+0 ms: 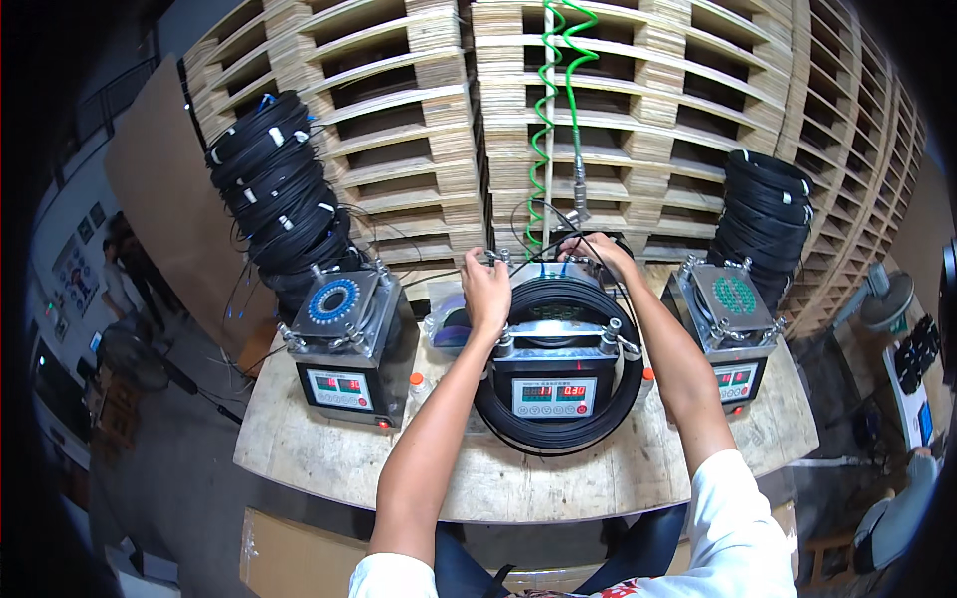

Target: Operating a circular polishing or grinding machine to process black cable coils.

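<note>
A bench polishing machine (554,395) with a lit red and green display stands in front of me. A thick coil of black cable (630,391) hangs around its front. My left hand (486,291) is at the machine's far left corner, fingers bent beside a metal clamp post; what they grip is hidden. At the far right corner, my right hand (604,253) has its fingers closed on a thin black cable (546,242), which stretches across behind the machine. Blue-tipped cable ends (564,269) stick up at the top plate between my hands.
Similar machines stand left (344,344) and right (726,329), with round green-dotted plates. Behind them rise tall stacks of black cable coils (269,184), (766,214). A green spiral air hose (543,130) hangs before wooden pallets (399,90). Small orange-capped bottles (418,385) flank the middle machine.
</note>
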`<action>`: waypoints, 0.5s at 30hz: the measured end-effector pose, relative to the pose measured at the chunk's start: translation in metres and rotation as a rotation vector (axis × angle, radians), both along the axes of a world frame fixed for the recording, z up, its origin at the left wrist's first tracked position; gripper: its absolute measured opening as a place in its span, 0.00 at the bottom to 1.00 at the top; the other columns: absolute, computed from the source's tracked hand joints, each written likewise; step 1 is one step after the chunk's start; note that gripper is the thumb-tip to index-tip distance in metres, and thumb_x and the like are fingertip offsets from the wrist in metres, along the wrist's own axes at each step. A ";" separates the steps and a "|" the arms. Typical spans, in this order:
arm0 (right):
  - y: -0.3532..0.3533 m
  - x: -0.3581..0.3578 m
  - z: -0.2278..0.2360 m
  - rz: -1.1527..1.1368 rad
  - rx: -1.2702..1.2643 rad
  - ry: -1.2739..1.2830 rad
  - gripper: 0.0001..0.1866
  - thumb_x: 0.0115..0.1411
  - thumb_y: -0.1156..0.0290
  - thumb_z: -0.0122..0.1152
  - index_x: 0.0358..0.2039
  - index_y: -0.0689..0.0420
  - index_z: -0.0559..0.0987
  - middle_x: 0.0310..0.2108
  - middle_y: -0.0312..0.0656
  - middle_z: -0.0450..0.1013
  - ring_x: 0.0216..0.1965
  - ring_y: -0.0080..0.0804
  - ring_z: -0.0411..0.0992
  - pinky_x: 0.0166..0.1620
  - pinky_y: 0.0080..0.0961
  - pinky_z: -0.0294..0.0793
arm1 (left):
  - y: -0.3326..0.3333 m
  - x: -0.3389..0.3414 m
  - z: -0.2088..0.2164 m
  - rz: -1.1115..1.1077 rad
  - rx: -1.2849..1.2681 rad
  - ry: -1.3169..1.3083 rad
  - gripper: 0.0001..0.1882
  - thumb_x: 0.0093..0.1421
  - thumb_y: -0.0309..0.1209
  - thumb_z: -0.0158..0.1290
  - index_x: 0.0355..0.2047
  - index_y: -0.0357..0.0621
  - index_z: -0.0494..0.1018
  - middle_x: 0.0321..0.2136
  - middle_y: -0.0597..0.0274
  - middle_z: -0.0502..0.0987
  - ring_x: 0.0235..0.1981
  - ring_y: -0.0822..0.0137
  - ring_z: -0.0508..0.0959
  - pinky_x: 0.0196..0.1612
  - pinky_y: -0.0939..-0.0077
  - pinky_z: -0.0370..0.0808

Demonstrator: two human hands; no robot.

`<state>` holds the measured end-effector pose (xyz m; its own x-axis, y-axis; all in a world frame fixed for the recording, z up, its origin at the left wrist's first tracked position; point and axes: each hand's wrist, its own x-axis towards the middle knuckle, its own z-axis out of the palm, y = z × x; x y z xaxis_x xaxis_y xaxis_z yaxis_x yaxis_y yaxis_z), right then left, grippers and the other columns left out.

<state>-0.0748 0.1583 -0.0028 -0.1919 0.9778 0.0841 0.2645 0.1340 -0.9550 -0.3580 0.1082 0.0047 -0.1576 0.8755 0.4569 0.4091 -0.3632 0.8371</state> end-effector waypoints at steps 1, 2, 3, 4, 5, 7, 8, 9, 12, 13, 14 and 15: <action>0.001 -0.001 0.001 -0.056 -0.068 -0.046 0.29 0.67 0.50 0.57 0.56 0.63 0.77 0.47 0.42 0.81 0.48 0.28 0.76 0.55 0.25 0.71 | -0.001 0.000 0.000 -0.009 -0.012 -0.021 0.23 0.63 0.36 0.53 0.55 0.37 0.66 0.40 0.43 0.74 0.43 0.45 0.75 0.49 0.54 0.71; -0.002 0.002 0.002 -0.133 -0.025 -0.191 0.28 0.70 0.52 0.54 0.61 0.60 0.73 0.55 0.44 0.76 0.54 0.27 0.73 0.56 0.25 0.70 | -0.002 0.000 0.001 -0.001 -0.013 -0.032 0.23 0.63 0.36 0.53 0.55 0.37 0.66 0.40 0.43 0.74 0.43 0.45 0.75 0.49 0.54 0.71; -0.006 0.018 0.001 -0.224 0.094 -0.196 0.28 0.71 0.53 0.52 0.63 0.59 0.72 0.56 0.43 0.75 0.54 0.26 0.72 0.56 0.25 0.69 | -0.003 0.009 0.004 0.009 0.024 -0.074 0.22 0.63 0.35 0.52 0.54 0.36 0.67 0.36 0.45 0.75 0.41 0.47 0.76 0.48 0.55 0.71; -0.010 0.034 -0.001 -0.315 0.213 -0.203 0.27 0.72 0.54 0.51 0.65 0.57 0.70 0.57 0.43 0.74 0.54 0.25 0.72 0.56 0.24 0.69 | -0.004 0.018 0.008 0.018 0.059 -0.118 0.21 0.64 0.34 0.52 0.53 0.35 0.68 0.32 0.47 0.76 0.38 0.49 0.77 0.47 0.56 0.71; -0.017 0.027 0.003 -0.333 0.340 -0.158 0.26 0.72 0.53 0.51 0.60 0.59 0.74 0.55 0.45 0.75 0.55 0.34 0.72 0.58 0.28 0.70 | 0.003 0.013 0.003 0.052 0.126 -0.100 0.20 0.66 0.35 0.49 0.53 0.34 0.68 0.33 0.45 0.76 0.38 0.48 0.76 0.47 0.55 0.71; -0.042 0.004 0.009 -0.455 0.256 -0.040 0.21 0.71 0.61 0.51 0.58 0.60 0.75 0.52 0.47 0.77 0.50 0.33 0.74 0.54 0.29 0.73 | 0.006 -0.002 -0.001 0.074 0.087 -0.087 0.20 0.67 0.37 0.48 0.53 0.35 0.67 0.39 0.41 0.75 0.42 0.44 0.75 0.49 0.54 0.70; -0.062 -0.018 0.012 -0.521 0.243 0.039 0.20 0.71 0.63 0.51 0.57 0.61 0.75 0.50 0.49 0.78 0.49 0.33 0.75 0.52 0.30 0.74 | 0.007 -0.012 -0.003 0.078 0.065 -0.071 0.19 0.68 0.38 0.47 0.53 0.37 0.67 0.45 0.38 0.73 0.46 0.40 0.74 0.51 0.53 0.70; -0.075 -0.014 0.008 -0.578 0.301 -0.051 0.18 0.70 0.67 0.50 0.55 0.61 0.76 0.48 0.53 0.78 0.46 0.39 0.77 0.50 0.33 0.74 | 0.004 -0.005 0.002 0.106 0.099 -0.053 0.20 0.70 0.41 0.45 0.53 0.40 0.67 0.47 0.41 0.74 0.48 0.40 0.74 0.51 0.47 0.69; -0.135 -0.045 0.000 -0.651 0.583 -0.257 0.19 0.71 0.68 0.47 0.59 0.58 0.72 0.49 0.60 0.74 0.50 0.53 0.74 0.54 0.39 0.71 | -0.009 0.003 0.012 0.123 0.149 0.201 0.19 0.69 0.42 0.46 0.55 0.47 0.67 0.49 0.48 0.74 0.53 0.45 0.73 0.53 0.39 0.65; -0.155 -0.056 0.004 -0.665 0.570 -0.310 0.19 0.71 0.67 0.47 0.61 0.57 0.70 0.50 0.60 0.74 0.52 0.55 0.74 0.55 0.40 0.70 | -0.013 0.008 0.017 0.076 0.133 0.224 0.20 0.68 0.42 0.48 0.56 0.48 0.67 0.49 0.50 0.73 0.55 0.46 0.72 0.55 0.44 0.65; -0.168 -0.069 0.007 -0.673 0.560 -0.355 0.20 0.72 0.66 0.47 0.62 0.57 0.69 0.50 0.61 0.74 0.53 0.56 0.73 0.55 0.40 0.70 | -0.008 0.007 0.017 0.012 0.149 0.186 0.21 0.65 0.39 0.53 0.56 0.47 0.67 0.48 0.47 0.73 0.53 0.45 0.73 0.54 0.49 0.67; -0.173 -0.082 0.011 -0.680 0.570 -0.402 0.21 0.73 0.64 0.46 0.62 0.57 0.68 0.51 0.62 0.73 0.53 0.58 0.72 0.55 0.42 0.70 | 0.009 0.000 0.009 -0.042 0.176 0.124 0.23 0.63 0.37 0.56 0.56 0.47 0.67 0.47 0.46 0.73 0.52 0.46 0.73 0.53 0.52 0.69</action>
<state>-0.1566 -0.0149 0.0079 0.2811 0.7235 0.6305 0.7486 0.2458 -0.6158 -0.3584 0.1169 0.0133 -0.0559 0.7851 0.6168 0.4865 -0.5180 0.7035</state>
